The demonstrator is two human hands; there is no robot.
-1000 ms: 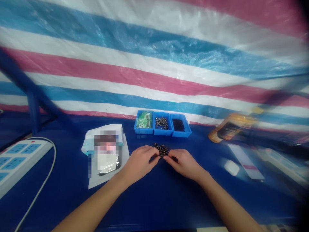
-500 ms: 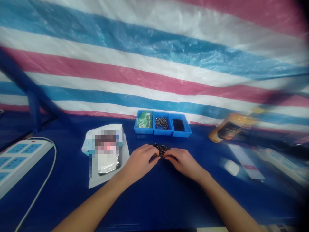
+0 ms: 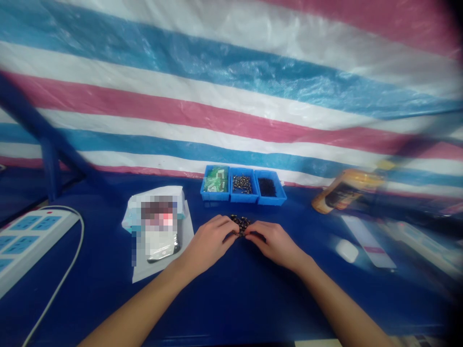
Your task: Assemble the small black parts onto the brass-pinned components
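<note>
A small pile of dark, shiny metal pieces [image 3: 241, 221] lies on the blue table, too small for me to tell their exact kind. At the pile's left edge my left hand [image 3: 216, 237] has its thumb and fingertips pinched together. My right hand [image 3: 270, 241] pinches in the same way at the right edge. What either pinch holds, if anything, is too small to make out. Behind the pile stand three joined blue bins: the left bin [image 3: 215, 196] has green packets, the middle bin [image 3: 244, 198] small metal parts, the right bin [image 3: 273, 201] black bits.
Left of my arm lie a partly blurred-out packet [image 3: 162, 250] on white paper, and a power strip [image 3: 47, 236] with a white cable. To the right are a tipped amber bottle [image 3: 343, 190], a white rounded case [image 3: 347, 250] and a flat pale phone-like slab [image 3: 369, 241]. A striped sheet hangs behind.
Almost nothing differs. Both hands stay at the pile with fingers pinched, and the view has shifted very slightly.
</note>
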